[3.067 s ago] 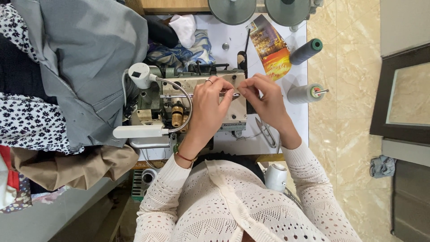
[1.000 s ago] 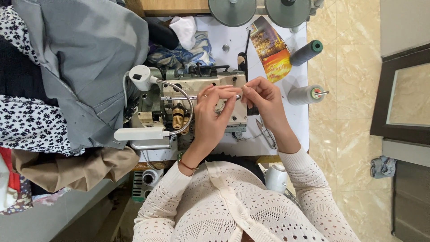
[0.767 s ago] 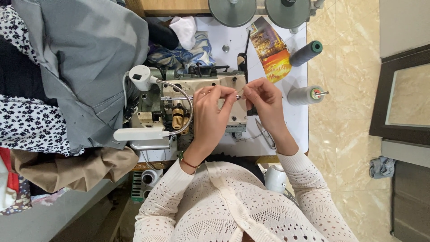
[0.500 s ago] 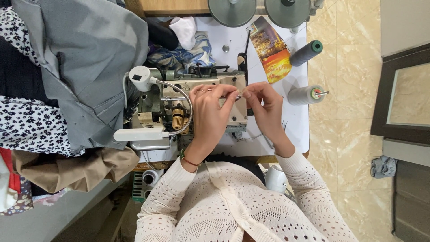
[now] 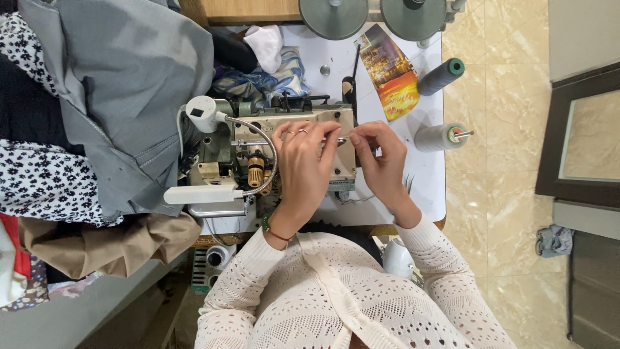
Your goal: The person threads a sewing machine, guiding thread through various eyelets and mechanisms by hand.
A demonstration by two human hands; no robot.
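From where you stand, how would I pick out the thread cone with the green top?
Start at the sewing machine on the white table, then look past the right hand toward the tiled floor. Two grey thread cones lie there on their sides. The green-topped cone is the darker one, beside the orange picture card; its paler neighbour has a pinkish core.

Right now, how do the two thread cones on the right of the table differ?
The far cone is dark grey with a green core end and lies tilted; the near cone is pale grey-white and lies roughly level, with a thin rod tipped red at its core. The far cone lies beside the orange picture card; the near cone is closer to the right hand. Both lie on the white table.
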